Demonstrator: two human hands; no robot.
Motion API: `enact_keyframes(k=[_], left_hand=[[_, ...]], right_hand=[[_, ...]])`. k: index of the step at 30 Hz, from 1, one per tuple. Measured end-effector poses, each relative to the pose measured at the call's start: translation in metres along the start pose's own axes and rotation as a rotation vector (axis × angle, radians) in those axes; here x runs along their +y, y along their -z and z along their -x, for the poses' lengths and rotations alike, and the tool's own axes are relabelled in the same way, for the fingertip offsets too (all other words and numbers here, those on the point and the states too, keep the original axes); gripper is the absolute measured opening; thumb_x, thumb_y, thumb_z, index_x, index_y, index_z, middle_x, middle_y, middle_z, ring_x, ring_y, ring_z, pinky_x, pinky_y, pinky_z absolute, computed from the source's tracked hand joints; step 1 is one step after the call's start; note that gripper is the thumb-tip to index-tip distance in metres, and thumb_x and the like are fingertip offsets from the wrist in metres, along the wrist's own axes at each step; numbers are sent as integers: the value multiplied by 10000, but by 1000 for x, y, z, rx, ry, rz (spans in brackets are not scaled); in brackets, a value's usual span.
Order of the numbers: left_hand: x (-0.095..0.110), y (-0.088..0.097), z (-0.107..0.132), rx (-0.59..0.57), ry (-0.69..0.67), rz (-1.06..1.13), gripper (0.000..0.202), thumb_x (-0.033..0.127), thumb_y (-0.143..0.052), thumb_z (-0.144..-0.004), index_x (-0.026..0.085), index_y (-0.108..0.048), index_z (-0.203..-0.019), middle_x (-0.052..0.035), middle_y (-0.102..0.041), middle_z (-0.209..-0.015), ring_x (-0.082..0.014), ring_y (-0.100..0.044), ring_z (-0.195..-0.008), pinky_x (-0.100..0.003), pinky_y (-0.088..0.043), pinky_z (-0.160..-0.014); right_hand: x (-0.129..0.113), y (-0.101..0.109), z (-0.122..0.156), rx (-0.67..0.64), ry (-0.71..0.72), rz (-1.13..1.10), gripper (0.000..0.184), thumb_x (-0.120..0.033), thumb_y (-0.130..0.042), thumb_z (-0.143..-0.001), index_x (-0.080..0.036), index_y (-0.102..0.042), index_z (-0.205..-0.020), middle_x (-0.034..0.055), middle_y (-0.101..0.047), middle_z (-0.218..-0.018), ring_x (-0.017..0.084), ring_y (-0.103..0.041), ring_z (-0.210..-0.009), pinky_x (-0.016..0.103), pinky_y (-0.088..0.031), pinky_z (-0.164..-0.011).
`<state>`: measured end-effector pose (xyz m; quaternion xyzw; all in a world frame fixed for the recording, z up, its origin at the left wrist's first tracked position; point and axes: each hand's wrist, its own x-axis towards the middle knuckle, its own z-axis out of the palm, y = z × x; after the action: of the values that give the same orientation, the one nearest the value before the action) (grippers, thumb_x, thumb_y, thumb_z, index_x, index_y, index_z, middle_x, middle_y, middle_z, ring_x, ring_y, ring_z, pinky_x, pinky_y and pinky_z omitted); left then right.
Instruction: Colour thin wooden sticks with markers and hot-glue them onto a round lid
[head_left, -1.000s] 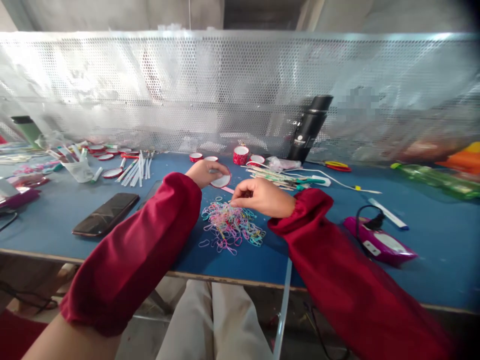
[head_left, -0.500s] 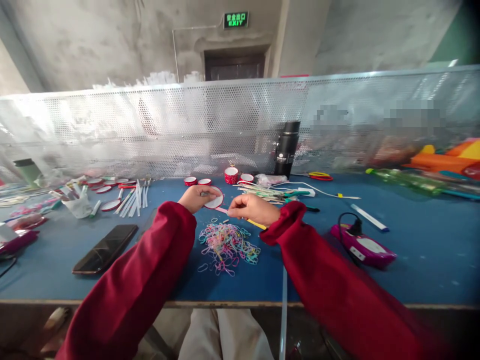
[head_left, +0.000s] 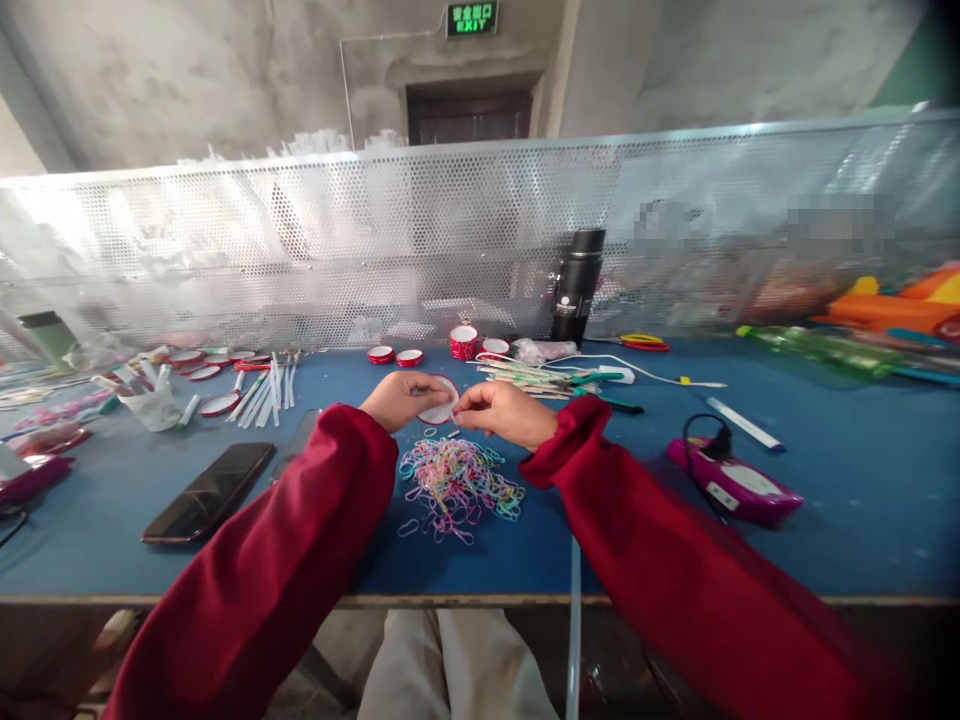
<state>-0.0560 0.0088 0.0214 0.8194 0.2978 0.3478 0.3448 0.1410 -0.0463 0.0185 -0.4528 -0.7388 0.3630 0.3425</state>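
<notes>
A round white disc with a red rim [head_left: 442, 408] is pinched at its left side by my left hand [head_left: 401, 400]. At the disc's right edge, my right hand [head_left: 506, 413] has thumb and forefinger pressed together. What those fingertips hold, if anything, is too small to name. Just below both hands lies a loose heap of thin pastel rubber bands [head_left: 457, 485], some scattered singly around it.
Behind the hands are small red-rimmed tins [head_left: 463, 342], a black flask [head_left: 579, 288], and pliers with green handles [head_left: 600, 385] on thin sticks. A phone [head_left: 210, 490] lies left, a purple device with a cable [head_left: 739, 482] right. A perforated metal screen [head_left: 465, 230] borders the back.
My right hand has come in closer to the disc. The pink strip seen between the hands and the yellow strip under my right hand no longer show. The view has tilted slightly down.
</notes>
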Motion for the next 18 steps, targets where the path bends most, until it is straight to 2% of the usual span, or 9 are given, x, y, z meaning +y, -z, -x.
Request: enact_keyframes(k=[4,7,11,16,18], left_hand=[[3,-3,3,-9,29,-36,327,468,-645,-754,149,-707,-791,-37,-686,-754,-133,-591,-698,-273,-466,-678],[6,-3,5,-13,20,-111,294,434,-723,-681,150,-691,-749,-32,-677,-757,-135,-582,-718,-283,-464,-721],[5,1,6,-49,-11,-163,226,368,-715,-690,150,-682,-738,-32,-662,-755,-129,-573,-710,-289,-464,-729],[4,10,10,-211,-85,-210,229,338,-763,-634,176,-736,-794,-51,-689,-886,-159,-613,-815,-299,-478,-793],[4,11,11,-213,-83,-215,237,355,-745,-661,187,-749,-827,-55,-700,-914,-169,-623,-847,-304,-477,-819]], right_hand=[[0,-2,-1,53,-14,5,270,-394,-698,-733,-134,-672,-800,-8,-585,-627,86,-512,-548,196,-375,-442],[0,-2,-2,93,-27,18,272,-400,-693,-734,-134,-676,-790,-5,-581,-597,90,-510,-525,200,-369,-426],[-3,0,-1,114,-34,37,237,-382,-651,-762,-146,-671,-748,-1,-586,-580,95,-515,-524,215,-379,-447],[-10,5,2,173,47,46,229,-364,-617,-773,-149,-666,-712,-20,-565,-549,82,-461,-490,234,-362,-490],[-12,5,2,202,70,41,232,-367,-612,-774,-148,-676,-732,-21,-565,-550,90,-476,-511,240,-367,-515]])
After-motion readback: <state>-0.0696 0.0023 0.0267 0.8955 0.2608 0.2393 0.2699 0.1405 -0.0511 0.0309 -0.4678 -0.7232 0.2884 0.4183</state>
